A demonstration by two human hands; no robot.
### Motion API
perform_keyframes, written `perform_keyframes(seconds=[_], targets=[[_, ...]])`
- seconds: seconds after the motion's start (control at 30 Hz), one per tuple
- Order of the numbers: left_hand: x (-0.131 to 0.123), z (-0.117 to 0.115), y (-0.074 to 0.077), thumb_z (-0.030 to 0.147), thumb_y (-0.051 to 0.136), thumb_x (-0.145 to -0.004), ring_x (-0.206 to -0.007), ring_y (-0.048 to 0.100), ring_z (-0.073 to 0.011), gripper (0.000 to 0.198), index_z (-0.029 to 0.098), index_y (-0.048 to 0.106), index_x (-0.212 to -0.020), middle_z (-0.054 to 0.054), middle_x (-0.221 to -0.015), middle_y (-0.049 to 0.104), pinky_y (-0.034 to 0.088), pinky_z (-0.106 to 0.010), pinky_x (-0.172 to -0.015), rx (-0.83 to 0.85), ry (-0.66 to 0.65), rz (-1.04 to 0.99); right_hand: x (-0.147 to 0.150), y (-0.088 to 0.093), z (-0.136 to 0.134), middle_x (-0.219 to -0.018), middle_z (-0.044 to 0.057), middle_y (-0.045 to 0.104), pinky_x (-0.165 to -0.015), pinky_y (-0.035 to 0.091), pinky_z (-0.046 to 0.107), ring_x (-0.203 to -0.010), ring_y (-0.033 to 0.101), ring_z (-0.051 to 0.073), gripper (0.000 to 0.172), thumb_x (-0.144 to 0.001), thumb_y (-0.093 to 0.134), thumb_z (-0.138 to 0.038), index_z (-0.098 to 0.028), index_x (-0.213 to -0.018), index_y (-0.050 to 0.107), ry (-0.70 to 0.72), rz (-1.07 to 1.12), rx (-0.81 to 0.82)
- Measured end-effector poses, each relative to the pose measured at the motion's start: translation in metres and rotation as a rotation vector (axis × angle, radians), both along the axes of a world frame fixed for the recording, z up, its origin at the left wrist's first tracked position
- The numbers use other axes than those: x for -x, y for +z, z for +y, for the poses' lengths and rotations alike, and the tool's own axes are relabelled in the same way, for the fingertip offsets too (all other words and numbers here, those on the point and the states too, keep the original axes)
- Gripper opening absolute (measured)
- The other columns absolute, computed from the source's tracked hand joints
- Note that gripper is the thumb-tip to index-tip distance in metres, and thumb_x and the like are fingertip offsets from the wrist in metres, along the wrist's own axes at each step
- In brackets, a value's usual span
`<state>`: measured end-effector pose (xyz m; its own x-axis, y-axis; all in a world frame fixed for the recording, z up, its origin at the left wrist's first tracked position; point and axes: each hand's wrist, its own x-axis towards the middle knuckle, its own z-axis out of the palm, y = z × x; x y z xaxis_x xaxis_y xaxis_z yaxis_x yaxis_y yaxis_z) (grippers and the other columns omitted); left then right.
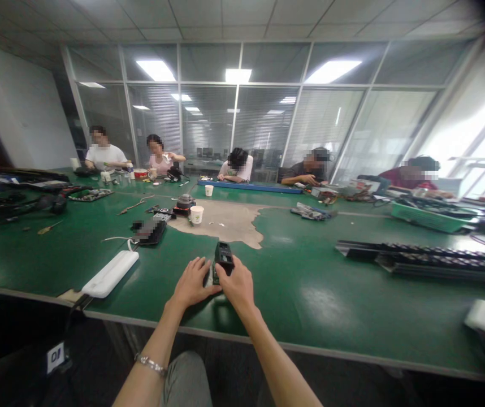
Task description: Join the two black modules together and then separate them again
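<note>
My right hand (239, 284) grips a black box-like plastic housing (224, 255) with openings in its upper face, thumb on the near left side and fingers along the right. A green circuit board (216, 275) shows at the housing's left side; whether the two are joined I cannot tell. My left hand (192, 284) rests on the table just left of them, fingers spread and the thumb stretched toward the board's near edge. Whether that thumb touches the board is unclear.
A white power strip (112, 273) lies to the left, with a dark device (152, 230) behind it. Paper cups (197, 214) stand farther back. Metal rails (429, 260) and a green basket (431, 216) are at right. Several people sit across the green table (310, 305).
</note>
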<state>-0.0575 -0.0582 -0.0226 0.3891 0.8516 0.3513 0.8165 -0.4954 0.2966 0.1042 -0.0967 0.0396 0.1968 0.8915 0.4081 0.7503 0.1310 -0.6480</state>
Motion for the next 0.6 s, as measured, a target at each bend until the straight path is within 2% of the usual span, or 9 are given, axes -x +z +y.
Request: perform_keyframes(seconds=[0.13,0.33,0.5,0.6], targets=[[0.001,0.0,-0.001,0.064,0.059,-0.08,-0.141,0.028,-0.0319,0.088,0.015,0.03,-0.147,-0.015,-0.151,0.035,0.024,-0.051,-0.116,-0.015,-0.024,-0.039,0.009,0.001,0.002,-0.092,0.008,0.068,-0.077,0.042,0.029,-0.09,0.062,0.023,0.032,-0.081,0.057,-0.045,-0.02,-0.101,0.061,-0.046,-0.084,0.053],[0.002,-0.001,0.002,0.057,0.06,-0.08,-0.142,0.026,-0.0316,0.088,0.012,0.026,-0.147,-0.015,-0.152,0.032,0.023,-0.05,-0.117,0.0,-0.035,-0.06,0.012,-0.006,0.001,-0.089,0.007,0.068,-0.073,0.041,0.029,-0.087,0.063,0.023,0.03,-0.082,0.056,-0.045,-0.021,-0.1,0.06,-0.049,-0.127,0.069],[0.0,-0.001,0.002,0.043,0.061,-0.077,-0.142,0.025,-0.0324,0.084,0.008,0.029,-0.146,-0.017,-0.151,0.033,0.023,-0.049,-0.118,0.003,-0.006,-0.033,0.012,-0.024,-0.003,-0.095,0.009,0.069,-0.077,0.042,0.031,-0.09,0.063,0.025,0.04,-0.082,0.057,-0.043,-0.019,-0.113,0.058,-0.04,-0.132,0.091],[-0.001,-0.002,0.003,0.036,0.061,-0.076,-0.142,0.026,-0.0318,0.074,0.013,0.038,-0.143,-0.015,-0.15,0.036,0.023,-0.049,-0.118,-0.01,-0.008,-0.013,0.01,-0.039,-0.006,-0.106,0.012,0.067,-0.085,0.042,0.033,-0.099,0.062,0.026,0.048,-0.082,0.058,-0.04,-0.016,-0.123,0.054,-0.018,-0.132,0.011]])
